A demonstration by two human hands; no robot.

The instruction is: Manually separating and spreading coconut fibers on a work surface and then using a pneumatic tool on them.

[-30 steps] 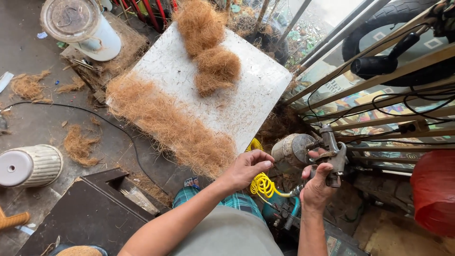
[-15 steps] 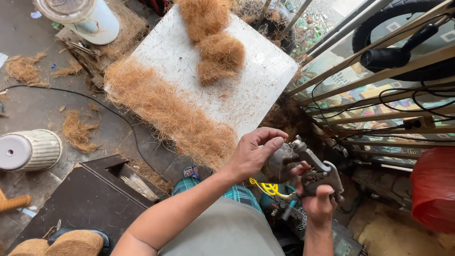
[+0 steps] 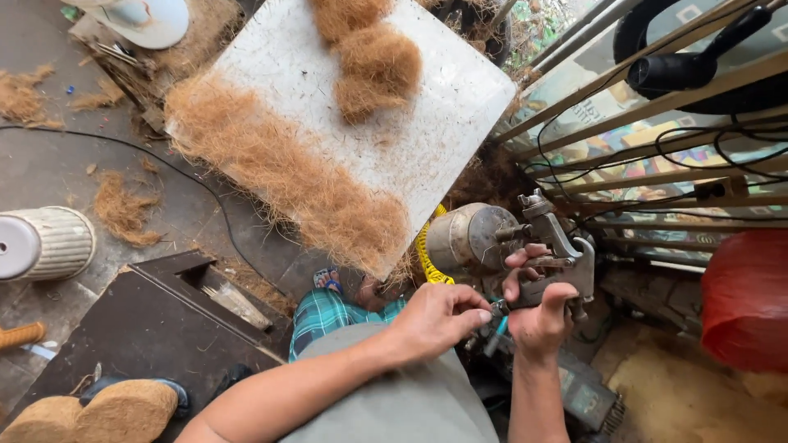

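My right hand point(image 3: 538, 316) grips the handle of a metal spray gun point(image 3: 566, 262), with its round grimy cup point(image 3: 469, 238) pointing left. A coiled yellow air hose point(image 3: 425, 261) hangs below the cup. My left hand point(image 3: 435, 318) pinches the fitting at the bottom of the gun's handle, where the hose joins. Beyond the hands lies a white board point(image 3: 427, 139) with a long strip of brown coconut fibre point(image 3: 287, 180) and fibre clumps point(image 3: 373, 61) on it.
A wooden railing with black cables point(image 3: 657, 164) runs on the right, a red sack point(image 3: 747, 299) beside it. A ribbed white pot point(image 3: 49, 244) lies at left, a dark wooden box point(image 3: 156, 328) below it, fibre-wrapped pieces point(image 3: 98, 414) at bottom left. A black cable point(image 3: 164, 176) crosses the floor.
My left hand dropped from the cup down to the fitting under the handle. The right hand turned the gun more upright and the view shifted slightly.
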